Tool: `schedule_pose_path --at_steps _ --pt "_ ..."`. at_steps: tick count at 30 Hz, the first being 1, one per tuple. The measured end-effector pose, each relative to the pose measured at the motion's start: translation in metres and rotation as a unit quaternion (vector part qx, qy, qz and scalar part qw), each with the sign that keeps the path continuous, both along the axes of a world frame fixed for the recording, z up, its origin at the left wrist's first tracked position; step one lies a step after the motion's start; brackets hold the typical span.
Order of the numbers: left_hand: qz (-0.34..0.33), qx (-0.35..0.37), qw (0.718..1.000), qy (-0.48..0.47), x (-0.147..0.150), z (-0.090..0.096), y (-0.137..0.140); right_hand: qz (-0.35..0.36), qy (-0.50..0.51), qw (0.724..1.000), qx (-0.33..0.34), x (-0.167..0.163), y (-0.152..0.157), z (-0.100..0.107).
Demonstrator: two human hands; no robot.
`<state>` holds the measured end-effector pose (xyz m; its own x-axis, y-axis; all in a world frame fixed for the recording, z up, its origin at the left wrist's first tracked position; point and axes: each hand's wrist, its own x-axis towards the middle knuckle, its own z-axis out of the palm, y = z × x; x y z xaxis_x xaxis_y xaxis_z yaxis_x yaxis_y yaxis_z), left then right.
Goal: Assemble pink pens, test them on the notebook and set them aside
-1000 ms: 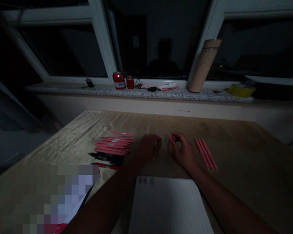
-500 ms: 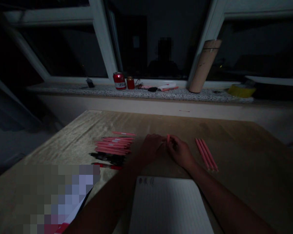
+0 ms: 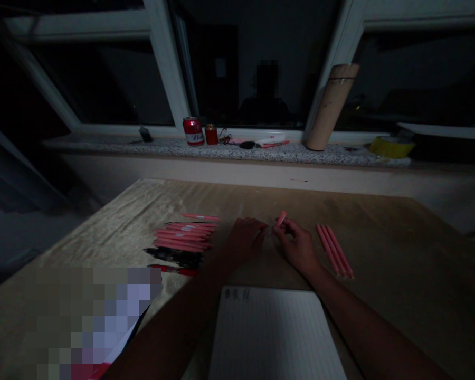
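Note:
My right hand (image 3: 298, 243) is closed, with a pink pen (image 3: 281, 217) pinched between thumb and fingers. The pen's pink end sticks up, tilted to the right; its lower part slants toward my left fingers and is hard to see in the dim light. Just to the left, my left hand (image 3: 247, 237) rests low over the table, fingers bent together near the pen's lower end. Whether they hold anything small is unclear. Three pink pens (image 3: 334, 250) lie side by side to the right of my right hand. A pile of pink pens (image 3: 185, 236) lies left of my left hand.
Black pens (image 3: 176, 257) and a red pen (image 3: 178, 271) lie below the pile. A lined notebook (image 3: 275, 332) lies between my forearms. On the window sill (image 3: 162, 148) stand a red can (image 3: 193, 132), a small red jar (image 3: 211, 134), a tall cylinder (image 3: 332, 108) and yellow tape (image 3: 391, 146).
The pink pen's upper end has tipped to the right and shows more above my right fingers. My right hand has shifted slightly right, away from my left hand, which has barely moved.

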<state>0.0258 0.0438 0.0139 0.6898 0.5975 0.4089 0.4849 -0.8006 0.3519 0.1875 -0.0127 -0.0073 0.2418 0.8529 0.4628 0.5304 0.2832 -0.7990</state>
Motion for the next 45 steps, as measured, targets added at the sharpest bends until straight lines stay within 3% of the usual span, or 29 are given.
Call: schedule_pose_path --at_steps 9,25,33,45 --pt "0.038 0.015 0.999 -0.002 -0.0014 -0.0053 0.0043 -0.005 0.013 1.0 -0.009 -0.0012 -0.0017 0.0029" --pt "0.033 0.004 0.999 -0.018 -0.002 -0.0074 0.0051 0.026 0.051 0.998 -0.02 -0.0025 -0.0023 0.0061" --pt "0.027 0.013 0.999 -0.018 -0.0017 -0.0074 0.005 0.064 -0.05 0.996 -0.032 -0.0047 -0.0037 0.0023" --pt "0.034 0.005 0.999 -0.018 -0.0018 -0.006 0.0046 0.046 0.161 0.985 -0.049 0.0001 0.0035 0.0007"
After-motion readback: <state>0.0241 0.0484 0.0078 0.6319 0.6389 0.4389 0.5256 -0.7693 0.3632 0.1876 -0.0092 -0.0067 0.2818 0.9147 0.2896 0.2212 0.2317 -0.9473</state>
